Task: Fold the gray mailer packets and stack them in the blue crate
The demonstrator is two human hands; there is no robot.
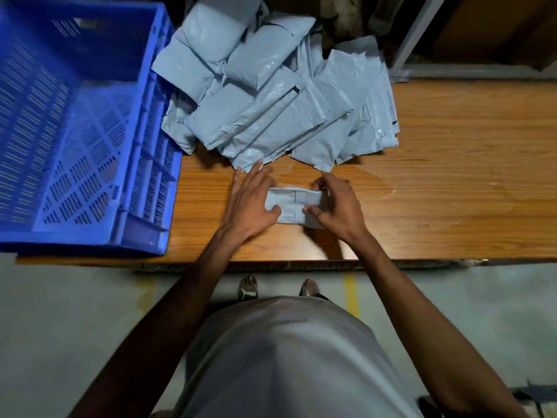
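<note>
Nearest, one folded gray mailer packet [294, 206] is pinched at its right end by the right hand [334, 208], while the left hand [248, 203], fingers spread, is pressed on its left end. Beyond it, a heap of unfolded packets [271, 95], too overlapped to be counted, is piled on the wooden table [452, 176]. Left of the heap, one blue crate [81, 131] is seen, nothing visible inside.

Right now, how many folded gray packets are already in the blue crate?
0. The blue crate shows only its bare perforated floor. One folded packet sits on the table between both hands; the rest lie piled unfolded behind it. The crate's left part is out of view.
</note>
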